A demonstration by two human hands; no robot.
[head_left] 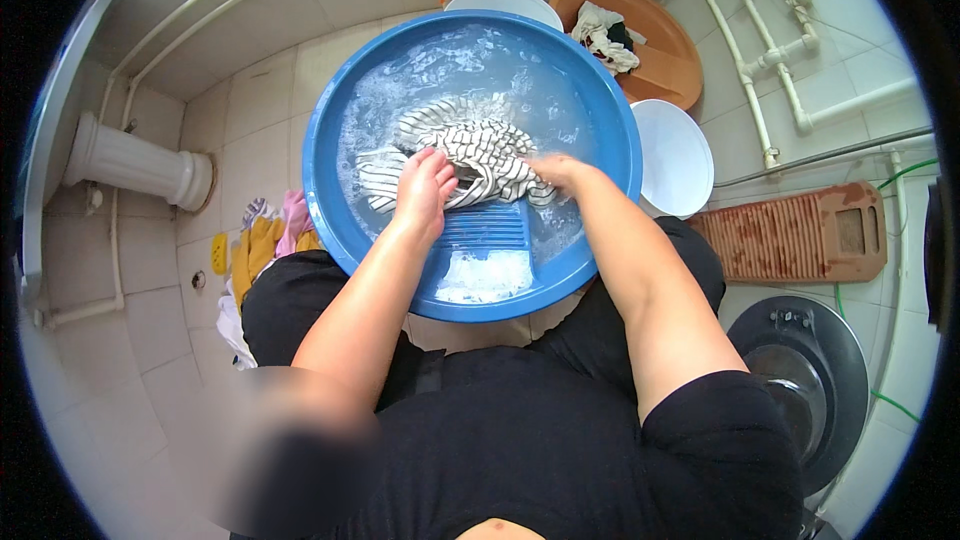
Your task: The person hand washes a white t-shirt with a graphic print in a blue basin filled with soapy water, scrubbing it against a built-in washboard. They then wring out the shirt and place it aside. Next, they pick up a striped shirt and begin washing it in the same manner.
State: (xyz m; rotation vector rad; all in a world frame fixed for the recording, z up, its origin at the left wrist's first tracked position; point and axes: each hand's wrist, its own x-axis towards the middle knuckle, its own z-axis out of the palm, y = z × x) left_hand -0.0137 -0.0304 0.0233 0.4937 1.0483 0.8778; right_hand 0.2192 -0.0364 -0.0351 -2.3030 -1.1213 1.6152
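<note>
Currently, the striped cloth lies bunched in sudsy water in the blue basin, at the far edge of the ribbed washboard. The left hand is half curled at the cloth; whether it grips is unclear. The right hand blurs at the cloth's right end, so I cannot tell its opening or hold.

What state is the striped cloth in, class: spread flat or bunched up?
Bunched up: the striped cloth lies in crumpled folds between the left hand and right hand, inside the blue basin.
</note>
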